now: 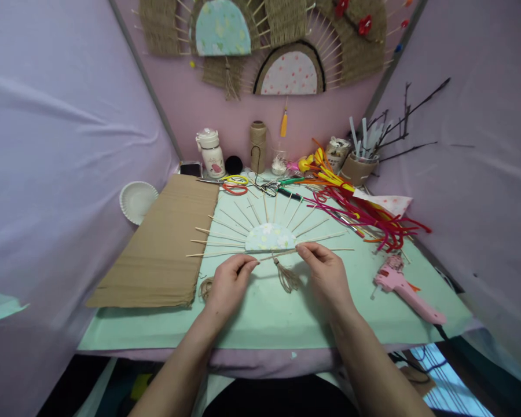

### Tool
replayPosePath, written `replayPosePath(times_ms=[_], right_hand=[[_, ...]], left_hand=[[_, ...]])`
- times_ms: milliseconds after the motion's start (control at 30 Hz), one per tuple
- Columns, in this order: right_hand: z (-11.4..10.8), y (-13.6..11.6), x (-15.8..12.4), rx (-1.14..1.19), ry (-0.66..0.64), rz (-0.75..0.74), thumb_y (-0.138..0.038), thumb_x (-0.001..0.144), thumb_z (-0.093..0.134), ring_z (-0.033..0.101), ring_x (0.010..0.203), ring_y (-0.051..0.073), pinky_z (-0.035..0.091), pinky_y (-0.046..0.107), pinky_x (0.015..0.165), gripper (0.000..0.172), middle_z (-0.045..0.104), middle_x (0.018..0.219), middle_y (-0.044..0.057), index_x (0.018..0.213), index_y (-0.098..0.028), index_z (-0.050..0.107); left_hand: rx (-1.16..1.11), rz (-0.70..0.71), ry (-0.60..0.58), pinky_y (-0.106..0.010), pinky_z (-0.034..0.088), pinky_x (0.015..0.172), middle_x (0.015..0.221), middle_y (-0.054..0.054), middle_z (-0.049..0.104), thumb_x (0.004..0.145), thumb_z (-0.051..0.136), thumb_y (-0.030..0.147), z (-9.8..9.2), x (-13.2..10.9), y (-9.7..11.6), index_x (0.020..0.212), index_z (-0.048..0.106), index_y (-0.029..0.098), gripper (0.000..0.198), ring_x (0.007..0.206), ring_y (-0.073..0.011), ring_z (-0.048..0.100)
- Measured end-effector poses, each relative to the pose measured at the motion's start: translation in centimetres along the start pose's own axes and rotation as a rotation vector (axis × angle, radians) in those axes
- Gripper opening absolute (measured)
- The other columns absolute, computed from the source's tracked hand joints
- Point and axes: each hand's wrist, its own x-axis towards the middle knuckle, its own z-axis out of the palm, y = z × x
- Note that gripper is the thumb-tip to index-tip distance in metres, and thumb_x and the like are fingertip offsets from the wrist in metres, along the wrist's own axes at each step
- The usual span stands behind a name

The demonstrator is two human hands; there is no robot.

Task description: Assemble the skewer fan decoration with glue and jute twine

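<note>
A half-round piece (270,236) covered in pale blue floral cloth lies on the mint-green tabletop, with thin sticks (228,225) fanning out around its curved side. Below its straight edge, a tan length of twine (278,255) is stretched between my hands. My left hand (232,281) pinches one end, fingers closed, just below the piece's left corner. At the lower right corner, my right hand (325,272) pinches the other end between thumb and finger. A twine tassel (287,277) hangs down between the hands. Partly hidden behind my left hand is a small twine coil (206,288).
A cardboard sheet (160,249) lies at left, beside a white paper plate (139,202). Scissors (234,184), a white bottle (212,155) and a twine spool (257,147) are at the back. Red pipe cleaners (373,219) and a pink glue gun (406,289) lie at right.
</note>
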Motion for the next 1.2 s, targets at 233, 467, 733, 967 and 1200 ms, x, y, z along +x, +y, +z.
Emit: replayPosePath(times_ms=[233,467,733,967,1200], right_hand=[[-0.5,1.2,0.3,-0.084,0.033,0.030,-0.040,0.074,0.074,0.061,0.075,0.019,0.047,0.033,0.076,0.020,0.072,0.078,0.003,0.078,-0.020,0.075],[-0.5,1.1,0.2,-0.238,0.018,-0.041,-0.040,0.074,0.070,0.056,0.069,0.018,0.044,0.032,0.069,0.022,0.069,0.072,0.003,0.073,-0.018,0.074],[-0.3,1.3,0.3,-0.367,0.035,-0.140,-0.038,0.076,0.064,0.056,0.070,0.020,0.042,0.033,0.071,0.021,0.067,0.073,0.004,0.069,-0.020,0.071],[-0.8,1.7,0.6,-0.402,0.042,-0.160,-0.038,0.078,0.062,0.056,0.071,0.020,0.043,0.034,0.071,0.021,0.067,0.074,0.004,0.070,-0.020,0.070],[-1.1,1.8,0.9,-0.376,0.058,-0.145,-0.039,0.077,0.062,0.058,0.070,0.019,0.044,0.033,0.068,0.023,0.071,0.076,0.005,0.074,-0.019,0.072]], left_hand=[[0.121,0.068,0.071,-0.032,0.047,0.078,0.084,-0.004,0.074,0.086,0.053,0.022,-0.3,0.7,-1.2,0.082,0.072,0.022,0.019,0.084,-0.0214,0.066],[0.218,0.060,0.102,-0.033,0.049,0.083,0.093,-0.006,0.075,0.085,0.054,0.022,-0.6,1.6,-1.9,0.088,0.072,0.020,0.018,0.090,-0.0215,0.067],[0.388,0.177,0.128,-0.034,0.048,0.082,0.087,-0.005,0.073,0.084,0.056,0.014,-0.3,2.4,-2.6,0.081,0.069,0.020,0.015,0.087,-0.0217,0.065],[0.327,0.292,0.043,-0.031,0.048,0.077,0.083,-0.003,0.071,0.085,0.054,0.013,-1.0,2.3,-2.7,0.079,0.066,0.020,0.016,0.081,-0.0180,0.064],[0.077,0.290,-0.107,-0.029,0.046,0.075,0.078,-0.002,0.067,0.082,0.060,0.017,-2.3,2.1,-2.5,0.076,0.065,0.020,0.008,0.077,-0.0155,0.060]])
